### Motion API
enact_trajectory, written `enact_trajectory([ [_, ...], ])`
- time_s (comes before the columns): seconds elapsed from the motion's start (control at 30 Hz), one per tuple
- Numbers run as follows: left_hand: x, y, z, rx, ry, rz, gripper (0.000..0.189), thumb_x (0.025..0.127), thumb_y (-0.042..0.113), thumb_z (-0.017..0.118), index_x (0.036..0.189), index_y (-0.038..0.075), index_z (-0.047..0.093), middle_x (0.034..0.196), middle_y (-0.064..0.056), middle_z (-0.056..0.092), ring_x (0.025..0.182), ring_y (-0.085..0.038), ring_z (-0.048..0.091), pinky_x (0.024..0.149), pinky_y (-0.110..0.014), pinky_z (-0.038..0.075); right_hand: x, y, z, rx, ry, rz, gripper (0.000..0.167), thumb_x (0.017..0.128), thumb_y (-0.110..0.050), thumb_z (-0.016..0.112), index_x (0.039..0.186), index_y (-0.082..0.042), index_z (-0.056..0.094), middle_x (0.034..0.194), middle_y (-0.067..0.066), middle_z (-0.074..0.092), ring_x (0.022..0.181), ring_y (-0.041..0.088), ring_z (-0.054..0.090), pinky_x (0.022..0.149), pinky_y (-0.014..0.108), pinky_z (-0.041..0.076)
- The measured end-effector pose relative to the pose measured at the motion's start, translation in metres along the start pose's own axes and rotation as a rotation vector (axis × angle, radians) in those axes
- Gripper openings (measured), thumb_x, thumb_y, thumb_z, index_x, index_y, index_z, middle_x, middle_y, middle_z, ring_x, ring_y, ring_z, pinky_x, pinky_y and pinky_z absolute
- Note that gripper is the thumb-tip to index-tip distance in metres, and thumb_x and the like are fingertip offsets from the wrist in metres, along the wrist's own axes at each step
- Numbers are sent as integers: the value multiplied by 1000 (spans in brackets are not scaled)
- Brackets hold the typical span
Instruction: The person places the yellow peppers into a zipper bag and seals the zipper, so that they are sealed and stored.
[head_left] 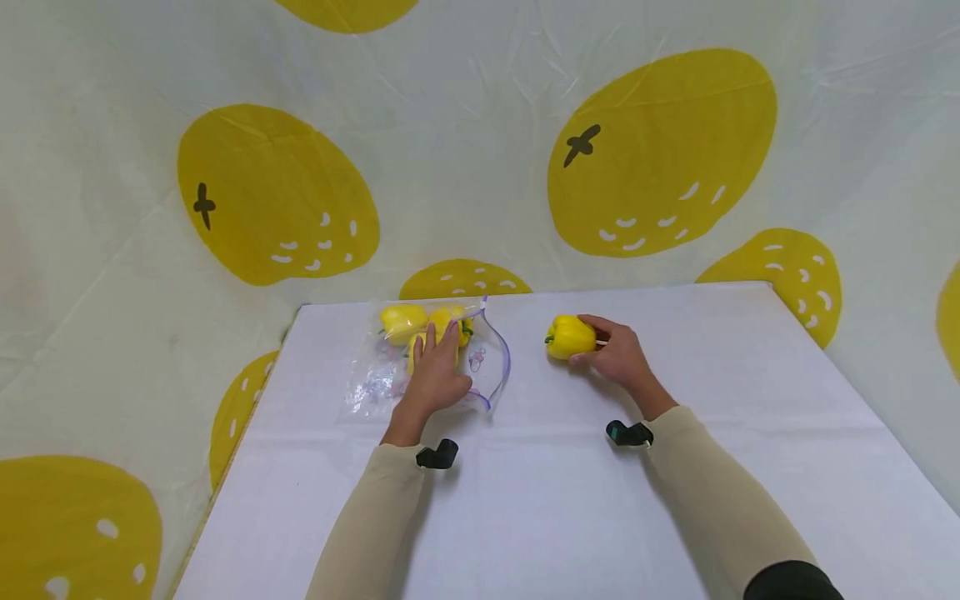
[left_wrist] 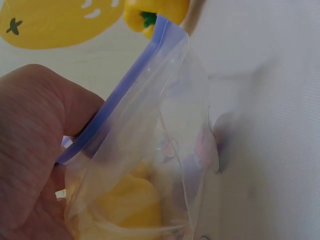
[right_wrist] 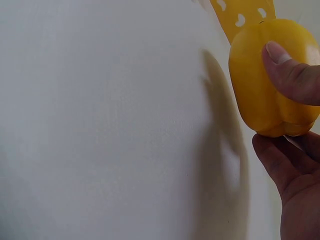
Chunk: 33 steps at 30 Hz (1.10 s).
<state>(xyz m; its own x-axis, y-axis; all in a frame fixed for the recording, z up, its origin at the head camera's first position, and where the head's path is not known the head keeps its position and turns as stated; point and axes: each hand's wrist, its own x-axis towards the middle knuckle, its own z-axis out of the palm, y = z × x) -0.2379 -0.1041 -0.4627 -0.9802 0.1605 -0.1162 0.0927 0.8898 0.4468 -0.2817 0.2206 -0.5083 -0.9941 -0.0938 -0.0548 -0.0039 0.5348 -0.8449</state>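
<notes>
My left hand [head_left: 437, 375] is at the mouth of a clear zip bag [head_left: 367, 387], its thumb hooked behind the purple zip strip [left_wrist: 117, 100] and its other fingers lying over the bag. The raised edge leaves the mouth gaping toward the right. Inside lie several yellow bell peppers [head_left: 403, 321]; the hand partly covers them. To the right, my right hand [head_left: 618, 354] holds another yellow bell pepper [head_left: 570, 337] with its green stem facing left. In the right wrist view, the thumb [right_wrist: 292, 75] presses one side of this pepper and the fingers touch its bottom end.
Both hands work over a white-covered table [head_left: 540, 500], near its back edge. Behind it hangs a pale curtain [head_left: 465, 167] printed with large yellow fruit. A small black device [head_left: 438, 454] sits at the left wrist and another [head_left: 628, 433] at the right.
</notes>
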Motion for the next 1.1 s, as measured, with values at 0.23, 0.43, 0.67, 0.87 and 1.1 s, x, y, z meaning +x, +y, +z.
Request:
enact_trajectory([
  [0.23,1,-1,0,8,-2,-1,100,83,17,68,168,12,16,177,-3,14,166,-34,-7,133,-54,-9,-2,-9,7,31,-21,9,79,85,-16,86,155,-11,50,160,17,49,135,42,56,116,54,48],
  [0.43,1,-2,0,4,-8,-4,100,83,18,67,168,12,16,178,-3,13,166,-33,-7,133,-54,-9,-3,-13,13,42,-32,8,78,85,-16,86,155,-12,50,160,16,49,135,41,57,116,53,49],
  [0.67,1,-1,-1,-2,-9,0,100,83,19,68,168,12,16,178,-2,13,166,-33,-8,133,-53,-10,-5,-19,19,44,-35,-20,78,83,-14,87,153,-12,52,159,16,52,133,41,59,114,53,50],
  [0.87,1,0,-3,3,-12,5,101,83,19,70,168,12,16,178,-3,13,166,-33,-8,133,-53,-10,-2,-21,25,50,-57,-21,78,83,-16,88,153,-14,53,159,14,52,134,40,59,115,53,50],
  [1.1,1,0,-2,-9,-20,5,104,82,22,74,168,11,16,178,-4,13,165,-33,-8,133,-54,-11,-5,-31,33,83,-72,-38,76,82,-12,88,151,-15,55,157,11,54,134,38,59,114,52,51],
])
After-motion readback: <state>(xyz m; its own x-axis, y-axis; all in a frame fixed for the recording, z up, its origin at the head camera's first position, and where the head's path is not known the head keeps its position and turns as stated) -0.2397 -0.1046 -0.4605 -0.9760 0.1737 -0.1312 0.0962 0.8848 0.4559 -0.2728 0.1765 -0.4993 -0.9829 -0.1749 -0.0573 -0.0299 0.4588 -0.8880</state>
